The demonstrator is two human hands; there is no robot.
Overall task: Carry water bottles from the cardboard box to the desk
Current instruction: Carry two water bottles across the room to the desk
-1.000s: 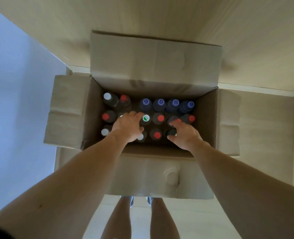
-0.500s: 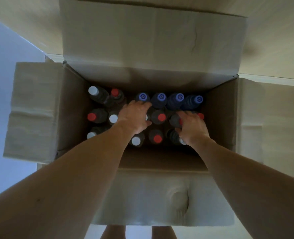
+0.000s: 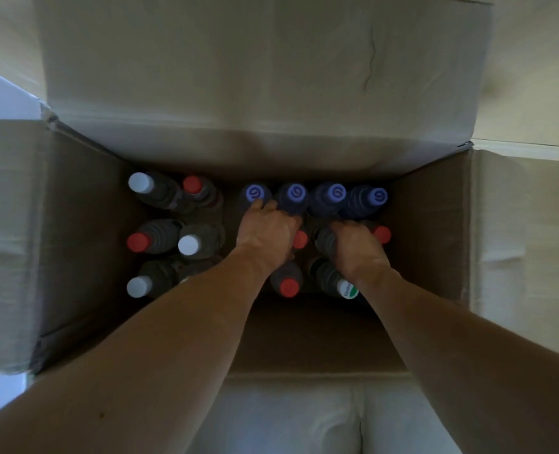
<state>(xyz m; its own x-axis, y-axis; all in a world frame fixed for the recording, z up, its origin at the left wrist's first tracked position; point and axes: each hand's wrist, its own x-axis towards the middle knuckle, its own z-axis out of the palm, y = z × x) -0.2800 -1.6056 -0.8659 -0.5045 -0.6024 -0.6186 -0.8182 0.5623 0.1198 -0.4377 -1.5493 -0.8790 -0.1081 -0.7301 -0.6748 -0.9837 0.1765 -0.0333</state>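
Bottles stand upright and packed together in an open cardboard box (image 3: 85, 224), seen from above. Left hand (image 3: 266, 232) reaches in, fingers curled round the neck of a purple-capped bottle (image 3: 255, 195) in the far row. Right hand (image 3: 353, 247) grasps a dark bottle (image 3: 325, 239) beside a red-capped bottle (image 3: 382, 234).
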